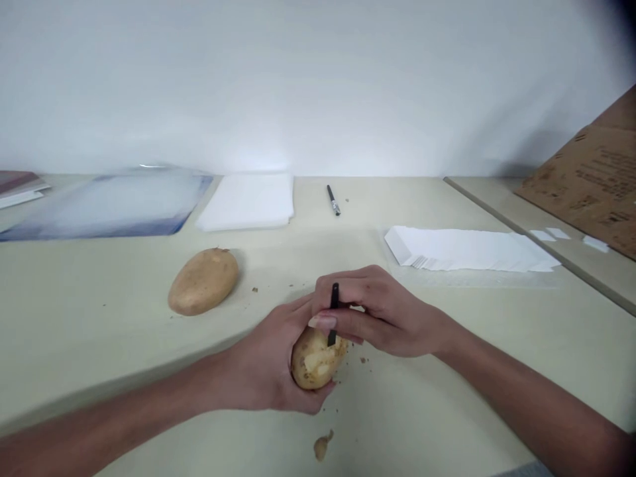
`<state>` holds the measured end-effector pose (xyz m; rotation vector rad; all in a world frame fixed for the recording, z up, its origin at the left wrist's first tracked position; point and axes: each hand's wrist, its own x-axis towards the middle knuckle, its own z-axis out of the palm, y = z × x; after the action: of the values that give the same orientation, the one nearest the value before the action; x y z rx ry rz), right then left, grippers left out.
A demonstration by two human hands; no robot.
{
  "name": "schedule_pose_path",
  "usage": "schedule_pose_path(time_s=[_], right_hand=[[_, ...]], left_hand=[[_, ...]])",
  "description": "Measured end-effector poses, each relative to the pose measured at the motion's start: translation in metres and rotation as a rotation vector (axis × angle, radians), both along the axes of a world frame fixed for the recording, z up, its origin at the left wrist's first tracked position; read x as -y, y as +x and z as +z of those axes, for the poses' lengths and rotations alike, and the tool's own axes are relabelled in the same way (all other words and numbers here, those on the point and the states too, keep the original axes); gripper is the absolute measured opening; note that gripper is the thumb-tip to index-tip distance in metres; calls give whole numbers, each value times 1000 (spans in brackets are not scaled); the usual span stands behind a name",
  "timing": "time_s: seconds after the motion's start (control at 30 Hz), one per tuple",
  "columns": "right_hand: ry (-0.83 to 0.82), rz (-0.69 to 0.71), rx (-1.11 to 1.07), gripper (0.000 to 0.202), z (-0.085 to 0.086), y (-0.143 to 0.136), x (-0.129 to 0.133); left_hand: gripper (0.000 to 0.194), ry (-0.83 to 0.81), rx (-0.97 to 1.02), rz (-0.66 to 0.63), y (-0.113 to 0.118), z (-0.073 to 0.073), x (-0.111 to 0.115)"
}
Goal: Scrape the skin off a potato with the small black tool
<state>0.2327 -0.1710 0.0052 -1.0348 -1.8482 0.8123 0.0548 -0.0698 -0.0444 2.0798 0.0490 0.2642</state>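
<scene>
My left hand point(271, 361) is wrapped round a potato point(315, 364) whose skin is partly scraped off, leaving pale yellow patches. Between the thumb and fingers of my right hand point(370, 308) is a thin black tool point(334, 295), narrow and flat, with a hole near its top. Its lower tip rests on or just above the bare part of the potato; which of the two I cannot tell. Left of my hands, a whole unpeeled potato point(203, 281) lies on the table. A loose piece of peel point(322, 446) lies below the held potato, with small crumbs around.
Along the wall are a stack of white paper point(248, 202), a blue-edged clear folder point(114, 205) and a pen point(333, 201). A fanned row of white slips point(472, 249) lies at right, before a table seam. Beyond leans a cardboard box point(591, 172).
</scene>
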Motion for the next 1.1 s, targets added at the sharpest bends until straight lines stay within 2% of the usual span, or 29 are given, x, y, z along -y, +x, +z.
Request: schedule_pose_path(time_s=[0.17,0.43,0.67,0.93,1.1], right_hand=[[15,16,-8,21,1,0,-2],[64,54,11,25,-1,2,-5],[27,88,-28,24,-1,5,-7],[-100,147,-93,22,-3,10,-7],[-89,149,-101,25,-4,11,-8]], left_hand=[[40,-1,-11,3,0,1,1],[49,114,22,42,-1,1,0],[45,92,-13,5,-2,-3,-2],[41,94,-32,-1,-3,-5,-1],[49,97,35,-14,-3,-4,-1]])
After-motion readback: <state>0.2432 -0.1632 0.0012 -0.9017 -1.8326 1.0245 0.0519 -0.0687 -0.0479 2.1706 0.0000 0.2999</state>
